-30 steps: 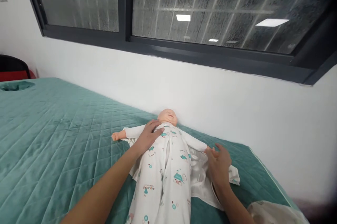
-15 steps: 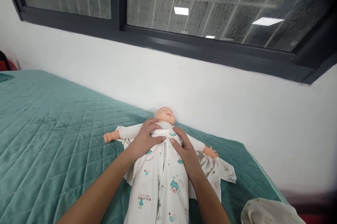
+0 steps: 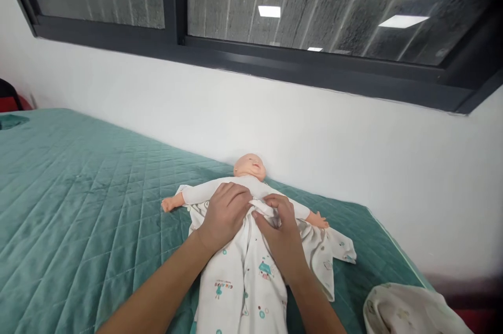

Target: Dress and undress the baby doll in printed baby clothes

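A baby doll (image 3: pixel 250 166) lies on its back with arms spread, its head near the wall. It wears a white long-sleeved top and white printed baby pants (image 3: pixel 243 266). My left hand (image 3: pixel 227 213) is closed on the waistband at the doll's middle; its fingertips are partly hidden. On the other side of the waistband, my right hand (image 3: pixel 281 224) pinches the fabric between thumb and curled fingers. A printed baby jacket (image 3: pixel 320 250) lies spread open beneath the doll, one sleeve reaching out to the right.
A green quilted bed cover (image 3: pixel 98 192) lies under everything. The white wall (image 3: pixel 314 140) and a dark-framed window (image 3: pixel 255 59) stand behind the doll's head. A bundled pale printed cloth (image 3: pixel 412 308) sits at the lower right.
My hands have gone from lying spread on the doll's sides to closing on the waistband. The waistband is bunched between them and sits lower on the doll's top.
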The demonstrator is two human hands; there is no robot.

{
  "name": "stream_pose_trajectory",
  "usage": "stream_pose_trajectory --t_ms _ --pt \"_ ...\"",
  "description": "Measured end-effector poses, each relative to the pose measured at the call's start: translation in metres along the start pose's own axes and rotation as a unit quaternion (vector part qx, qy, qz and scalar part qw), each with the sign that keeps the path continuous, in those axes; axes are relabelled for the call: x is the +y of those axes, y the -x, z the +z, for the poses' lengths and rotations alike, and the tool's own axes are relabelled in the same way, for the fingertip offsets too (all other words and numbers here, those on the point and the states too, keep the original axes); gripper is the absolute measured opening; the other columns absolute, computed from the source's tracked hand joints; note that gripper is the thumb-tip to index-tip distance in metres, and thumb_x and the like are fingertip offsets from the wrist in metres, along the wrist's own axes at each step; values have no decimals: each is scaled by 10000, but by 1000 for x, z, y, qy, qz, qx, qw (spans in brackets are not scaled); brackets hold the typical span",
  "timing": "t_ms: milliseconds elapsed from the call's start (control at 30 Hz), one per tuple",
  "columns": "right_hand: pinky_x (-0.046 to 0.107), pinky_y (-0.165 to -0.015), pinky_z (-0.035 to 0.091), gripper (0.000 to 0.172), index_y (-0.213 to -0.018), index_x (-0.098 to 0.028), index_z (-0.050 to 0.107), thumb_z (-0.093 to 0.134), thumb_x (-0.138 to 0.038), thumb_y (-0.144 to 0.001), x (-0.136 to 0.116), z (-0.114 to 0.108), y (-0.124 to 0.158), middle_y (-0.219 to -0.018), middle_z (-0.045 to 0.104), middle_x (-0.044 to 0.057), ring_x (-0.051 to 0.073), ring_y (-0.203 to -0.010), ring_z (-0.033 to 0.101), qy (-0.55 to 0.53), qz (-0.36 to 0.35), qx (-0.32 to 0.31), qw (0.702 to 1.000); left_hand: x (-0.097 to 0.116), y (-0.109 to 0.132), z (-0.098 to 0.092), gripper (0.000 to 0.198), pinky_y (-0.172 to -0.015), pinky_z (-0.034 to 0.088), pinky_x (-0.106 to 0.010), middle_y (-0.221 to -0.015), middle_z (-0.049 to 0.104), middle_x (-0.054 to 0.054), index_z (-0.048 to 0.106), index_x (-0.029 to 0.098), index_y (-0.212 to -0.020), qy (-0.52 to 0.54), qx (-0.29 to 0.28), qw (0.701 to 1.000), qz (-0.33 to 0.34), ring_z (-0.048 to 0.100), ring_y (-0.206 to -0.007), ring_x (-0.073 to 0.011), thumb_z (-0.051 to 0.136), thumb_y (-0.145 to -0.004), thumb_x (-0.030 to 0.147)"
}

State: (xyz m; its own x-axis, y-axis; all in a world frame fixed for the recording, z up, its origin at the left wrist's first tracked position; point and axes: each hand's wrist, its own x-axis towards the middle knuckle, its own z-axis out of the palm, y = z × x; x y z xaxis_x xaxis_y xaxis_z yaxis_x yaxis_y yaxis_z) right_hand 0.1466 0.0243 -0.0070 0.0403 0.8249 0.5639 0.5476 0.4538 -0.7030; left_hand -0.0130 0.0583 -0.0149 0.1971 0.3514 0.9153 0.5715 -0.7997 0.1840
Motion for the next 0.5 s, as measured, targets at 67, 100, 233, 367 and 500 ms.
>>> stream_pose_trajectory --t_ms 67,100,233,367,500 --pt "375 -849 406 141 -777 -225 494 603 -276 -851 -4 1 5 -846 564 17 213 -894 507 64 -41 5 997 1 1 -1 88 -679 404 -335 -822 632 -53 549 185 -904 -23 -4 1000 21 528 -755 -179 482 -922 131" --pt "364 -812 394 186 -734 -221 473 588 -282 -866 -6 2 7 -772 541 7 205 -828 492 93 -54 7 994 1 1 -1 95 -666 391 -334 -796 624 -51 545 183 -896 -31 -4 999 30 515 -731 -178 472 -920 127" --pt "326 -748 363 244 -696 -207 488 557 -326 -897 -12 2 15 -706 536 3 187 -753 490 128 -48 9 991 0 8 -4 105 -675 375 -339 -737 618 -37 534 184 -872 -47 -13 998 38 498 -692 -175 455 -924 138" --pt "298 -726 345 245 -696 -202 541 577 -355 -884 -7 -2 14 -712 598 -2 173 -729 515 143 9 -28 989 -5 19 -8 133 -718 374 -351 -725 633 -26 560 193 -833 -76 -43 996 -18 533 -720 -183 504 -935 257" --pt "270 -645 315 323 -638 -203 569 611 -443 -851 5 -11 12 -632 598 -19 151 -644 512 141 56 -55 987 -7 35 -19 214 -786 371 -374 -799 677 -37 599 192 -844 -103 -86 986 -99 576 -786 -199 525 -935 371"
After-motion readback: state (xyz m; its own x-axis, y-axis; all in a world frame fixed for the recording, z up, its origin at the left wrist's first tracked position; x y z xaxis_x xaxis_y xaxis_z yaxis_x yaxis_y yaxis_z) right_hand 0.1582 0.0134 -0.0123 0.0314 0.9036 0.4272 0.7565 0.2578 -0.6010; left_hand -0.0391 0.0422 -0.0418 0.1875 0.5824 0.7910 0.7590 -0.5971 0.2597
